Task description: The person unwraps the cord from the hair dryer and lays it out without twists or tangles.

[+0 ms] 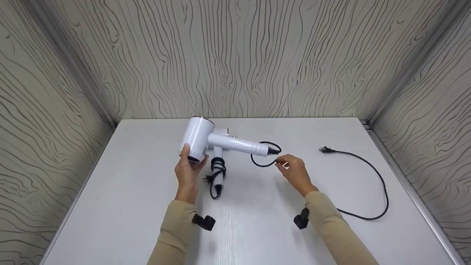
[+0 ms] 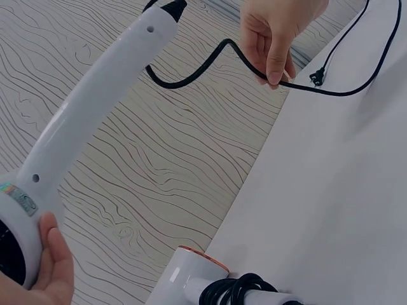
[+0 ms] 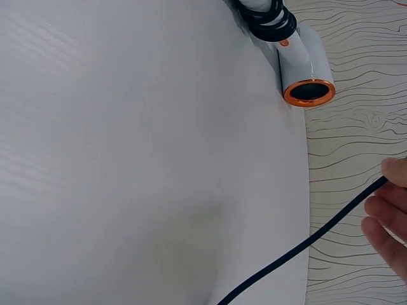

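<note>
One white hair dryer [image 1: 222, 141] is held raised above a white tabletop [image 1: 254, 224], its barrel in the left hand [image 1: 187, 175], its handle pointing toward the right hand [image 1: 296, 173]. The likeliest trouble is a slip: the barrel looks smooth and is gripped only near its lower end, so the long handle's weight could twist it downward. A second hair dryer [image 3: 311, 63] lies just right of the left hand's grip, partly beneath the raised one, and a drop could knock it. The black cord [image 3: 310, 241] might also kink where it loops beside the handle's end, or drag its loose plug [image 1: 325, 149], which rests on the table farther right of the right hand.

As for the grip, the left thumb and fingers are wrapped around opposite sides of the barrel, parted by its width. The right thumb and forefinger are pressed nearly together, pinching the cord just beyond that loop; the remaining fingers curl loosely. Beyond the pinch, the cord passes the right sleeve [image 1: 331, 221] and curves back to the plug.
</note>
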Available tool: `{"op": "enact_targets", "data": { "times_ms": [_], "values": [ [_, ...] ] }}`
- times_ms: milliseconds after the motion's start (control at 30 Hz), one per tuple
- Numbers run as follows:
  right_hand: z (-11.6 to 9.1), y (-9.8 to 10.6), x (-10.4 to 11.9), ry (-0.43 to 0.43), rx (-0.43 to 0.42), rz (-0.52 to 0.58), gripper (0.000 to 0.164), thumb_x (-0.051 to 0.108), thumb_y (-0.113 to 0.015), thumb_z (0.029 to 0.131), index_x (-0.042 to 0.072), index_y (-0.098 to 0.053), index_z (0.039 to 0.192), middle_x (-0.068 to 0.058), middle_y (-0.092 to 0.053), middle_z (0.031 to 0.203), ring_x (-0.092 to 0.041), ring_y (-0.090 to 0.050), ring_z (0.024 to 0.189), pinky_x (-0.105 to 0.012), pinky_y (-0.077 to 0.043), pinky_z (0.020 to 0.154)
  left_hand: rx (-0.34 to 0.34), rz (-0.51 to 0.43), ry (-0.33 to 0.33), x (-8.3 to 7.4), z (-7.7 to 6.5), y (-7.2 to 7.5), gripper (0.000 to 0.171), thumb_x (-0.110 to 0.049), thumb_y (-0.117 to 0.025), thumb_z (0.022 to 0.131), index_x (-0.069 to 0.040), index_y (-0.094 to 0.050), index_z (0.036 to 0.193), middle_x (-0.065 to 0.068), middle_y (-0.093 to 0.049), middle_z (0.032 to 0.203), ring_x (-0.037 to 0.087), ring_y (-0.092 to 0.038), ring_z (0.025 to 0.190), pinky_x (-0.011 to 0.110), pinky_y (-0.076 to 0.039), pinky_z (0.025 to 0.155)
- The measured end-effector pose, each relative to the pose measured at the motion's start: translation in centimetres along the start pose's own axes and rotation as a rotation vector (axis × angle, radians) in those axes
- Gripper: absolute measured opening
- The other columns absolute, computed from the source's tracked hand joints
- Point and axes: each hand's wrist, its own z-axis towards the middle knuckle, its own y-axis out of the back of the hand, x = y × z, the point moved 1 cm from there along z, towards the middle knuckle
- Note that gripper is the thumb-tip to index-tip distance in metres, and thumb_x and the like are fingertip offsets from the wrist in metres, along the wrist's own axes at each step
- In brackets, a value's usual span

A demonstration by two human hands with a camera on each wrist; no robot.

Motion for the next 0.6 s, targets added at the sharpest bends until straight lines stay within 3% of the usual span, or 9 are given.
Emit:
{"op": "enact_targets", "data": {
  "times_ms": [200,600],
  "values": [
    [-0.3,-0.3,0.5,-0.012,0.026,0.003,0.014,-0.003,-0.071,0.081,-0.002,-0.071,0.095,-0.012,-0.073,0.091,-0.023,-0.069,0.082,-0.035,-0.06,0.075,-0.014,-0.02,-0.009,-0.1,-0.1,-0.2,0.064,-0.046,-0.046,0.096,0.001,-0.039,0.14,0.016,-0.051,0.123,0.011,-0.069,0.081,0.025,-0.058,0.084],
    [-0.7,0.9,3.3,0.115,-0.059,0.02,0.016,-0.003,-0.072,0.081,-0.001,-0.072,0.097,-0.012,-0.074,0.092,-0.024,-0.07,0.081,-0.04,-0.06,0.071,-0.045,-0.049,-0.011,-0.1,0.0,-0.1,0.063,-0.044,-0.047,0.096,0.003,-0.041,0.137,0.013,-0.055,0.114,0.01,-0.07,0.076,0.028,-0.059,0.086]
  ]
}}
